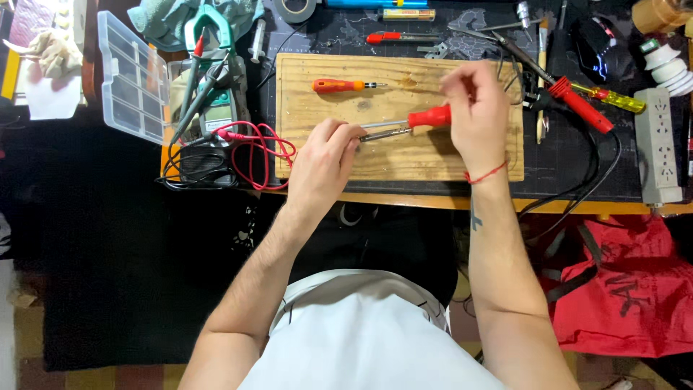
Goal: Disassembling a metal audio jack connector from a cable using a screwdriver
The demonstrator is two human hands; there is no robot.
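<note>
On the wooden board (325,155) at the desk's front edge, both hands work over one tool. Right hand (473,108) curled round the handle of a red-handled screwdriver (428,117), shaft lying nearly level and pointing left. Left hand (325,159) pinches the shaft tip together with a thin metal rod (382,133) just below it. Orange screwdriver (343,86) lies apart near the board's far edge; bare wood between it and the hands. Board's left edge crowded by red test leads (256,148) and a multimeter (216,108); a clear compartment box (133,76) stands further left. Right of the board, black cables (592,173) and a white power strip (657,144). Near edge of board is unobstructed.
</note>
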